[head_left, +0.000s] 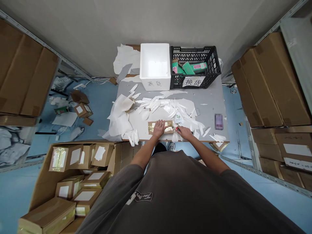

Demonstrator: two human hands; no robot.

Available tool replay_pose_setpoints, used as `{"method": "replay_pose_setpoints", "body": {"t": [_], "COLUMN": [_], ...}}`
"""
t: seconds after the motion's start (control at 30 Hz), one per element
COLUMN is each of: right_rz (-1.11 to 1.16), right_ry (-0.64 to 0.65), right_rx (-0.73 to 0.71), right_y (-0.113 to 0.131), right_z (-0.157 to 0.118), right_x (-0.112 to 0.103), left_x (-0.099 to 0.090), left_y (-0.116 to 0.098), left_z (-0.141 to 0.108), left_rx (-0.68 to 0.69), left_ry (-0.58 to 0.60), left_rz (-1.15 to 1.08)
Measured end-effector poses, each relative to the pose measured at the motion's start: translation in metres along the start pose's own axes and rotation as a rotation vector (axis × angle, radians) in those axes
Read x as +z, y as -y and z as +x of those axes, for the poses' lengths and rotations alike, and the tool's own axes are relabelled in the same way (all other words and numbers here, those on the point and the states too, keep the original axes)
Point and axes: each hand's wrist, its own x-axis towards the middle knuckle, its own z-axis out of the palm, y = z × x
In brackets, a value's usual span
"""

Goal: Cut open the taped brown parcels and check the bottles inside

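A small cardboard box (168, 129) with shiny tape lies at the table's front edge. My left hand (159, 128) rests flat on top of it, fingers stretched out. At the box's right end, my right hand (184, 132) is closed around a small red tool (176, 128); its tip is too small to make out. White paper strips (156, 103) are strewn behind the box, and a white and green packet (179, 118) lies just beyond my right hand.
A white foam bin (155, 84) and a black crate (214, 73) holding green boxes (200, 67) stand at the table's back. Crumpled white sheeting (119, 118) lies left. A large carton (39, 182) of small boxes is at lower left; shelves with cartons (280, 81) flank the table.
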Motion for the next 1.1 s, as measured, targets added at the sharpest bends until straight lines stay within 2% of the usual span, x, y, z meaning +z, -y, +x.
{"method": "replay_pose_setpoints", "body": {"t": [0.27, 0.33, 0.4, 0.47, 0.5, 0.53, 0.6, 0.7, 0.77, 0.87, 0.97, 1.1], "right_rz": [0.019, 0.069, 0.179, 0.31, 0.321, 0.341, 0.539, 0.689, 0.839, 0.79, 0.679, 0.626], "right_ry": [0.01, -0.004, -0.054, -0.15, -0.176, -0.206, -0.301, -0.299, -0.312, -0.377, -0.395, -0.434], "right_rx": [0.004, 0.015, 0.108, 0.338, 0.398, 0.409, 0.352, 0.341, 0.44, 0.594, 0.631, 0.651], "right_y": [0.006, -0.001, -0.022, -0.054, -0.072, -0.086, -0.103, -0.093, -0.079, -0.071, -0.079, -0.083], "right_z": [0.013, 0.012, 0.001, -0.018, -0.027, -0.035, -0.042, -0.027, -0.01, 0.011, 0.021, 0.022], "right_x": [0.001, -0.002, -0.008, -0.016, -0.018, -0.019, -0.013, 0.014, 0.037, 0.061, 0.069, 0.061], "left_x": [0.003, 0.003, 0.004, 0.005, 0.007, 0.008, 0.01, 0.015, 0.018, 0.022, 0.022, 0.016], "left_y": [0.002, 0.002, 0.002, 0.003, 0.003, 0.003, 0.004, 0.004, 0.004, 0.004, 0.004, 0.005], "left_z": [0.0, 0.0, 0.001, 0.001, 0.001, 0.002, 0.003, 0.002, 0.0, -0.004, -0.006, -0.006], "left_rx": [-0.001, -0.006, -0.015, -0.025, -0.031, -0.034, -0.031, -0.016, -0.009, -0.007, -0.018, -0.039], "left_ry": [0.036, 0.029, 0.01, -0.003, -0.009, -0.017, -0.065, -0.194, -0.264, -0.293, -0.278, -0.268], "left_rz": [0.011, 0.011, 0.006, 0.0, -0.006, -0.017, -0.068, -0.175, -0.214, -0.231, -0.229, -0.225]}}
